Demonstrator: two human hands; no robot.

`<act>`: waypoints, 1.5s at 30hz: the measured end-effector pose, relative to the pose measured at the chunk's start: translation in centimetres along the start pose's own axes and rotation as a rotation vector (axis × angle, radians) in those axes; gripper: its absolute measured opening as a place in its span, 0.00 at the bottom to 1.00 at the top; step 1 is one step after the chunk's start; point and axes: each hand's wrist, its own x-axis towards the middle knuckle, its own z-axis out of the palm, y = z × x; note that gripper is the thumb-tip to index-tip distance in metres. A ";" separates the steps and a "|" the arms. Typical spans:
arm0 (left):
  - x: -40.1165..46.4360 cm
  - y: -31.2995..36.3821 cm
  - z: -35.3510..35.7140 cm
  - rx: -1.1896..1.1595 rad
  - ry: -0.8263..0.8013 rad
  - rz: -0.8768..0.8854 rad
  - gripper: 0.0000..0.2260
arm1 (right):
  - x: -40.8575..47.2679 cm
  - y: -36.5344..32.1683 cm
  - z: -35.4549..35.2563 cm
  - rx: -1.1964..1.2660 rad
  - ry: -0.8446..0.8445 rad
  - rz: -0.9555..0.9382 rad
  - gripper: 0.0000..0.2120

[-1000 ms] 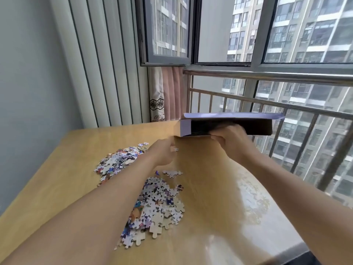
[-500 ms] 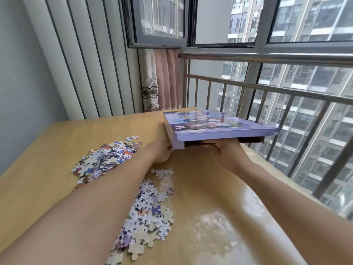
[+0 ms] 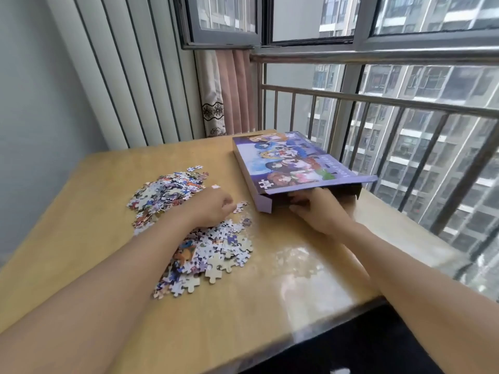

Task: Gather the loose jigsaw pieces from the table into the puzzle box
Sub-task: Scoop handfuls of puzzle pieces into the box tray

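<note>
head | I'm seeing my left hand (image 3: 213, 205) curling over the nearer pile of jigsaw pieces (image 3: 213, 252), whether pinching any I cannot tell | my right hand (image 3: 321, 211) is gripping the puzzle box (image 3: 291, 163) at its open near end | pieces are lying left of that opening, left hand nearer.

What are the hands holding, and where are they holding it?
The right hand holds the puzzle box at its open near end. The left hand rests among the loose pieces; whether it holds one cannot be told.
</note>
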 end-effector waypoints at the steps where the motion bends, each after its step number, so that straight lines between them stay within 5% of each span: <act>1: -0.5 0.1 -0.1 -0.026 -0.005 -0.010 0.18 | -0.3 -0.5 -0.3 0.038 -0.002 0.016 0.14; 6: -2.4 0.6 -1.6 -0.164 0.137 0.017 0.20 | -0.9 -5.9 -2.4 0.550 -0.046 0.318 0.07; 9: -4.1 0.5 -1.6 -0.196 0.161 0.030 0.20 | -1.9 -8.7 -0.7 0.463 -0.155 0.259 0.09; 12: -6.7 -0.9 -1.0 -0.176 0.196 0.010 0.23 | -3.3 -11.6 2.5 0.169 -0.241 0.069 0.27; 14: -8.5 -2.4 -0.7 -0.133 0.231 -0.033 0.26 | -3.6 -12.7 4.5 0.075 -0.354 0.089 0.47; 16: -10.3 -4.1 -0.1 -0.074 0.243 -0.074 0.28 | -3.1 -13.5 6.2 0.016 -0.415 0.117 0.56; 22: -12.1 -7.4 1.9 -0.223 0.305 -0.113 0.25 | -0.4 -17.2 7.0 0.214 -0.495 0.059 0.43; 25: -11.5 -7.5 2.4 -0.334 0.376 -0.112 0.22 | 0.4 -18.0 5.5 0.269 -0.583 -0.035 0.48; 30: -10.6 -6.5 2.7 -0.378 0.440 -0.082 0.21 | 0.3 -17.8 4.2 -0.064 -0.746 -0.048 0.66; 35: -10.0 -6.3 3.7 -0.311 0.410 -0.089 0.23 | 0.0 -18.6 5.5 -0.189 -0.661 -0.067 0.62; 45: -9.8 -5.6 2.5 -0.465 0.573 -0.104 0.21 | 0.4 -18.1 5.5 0.038 -0.581 -0.027 0.49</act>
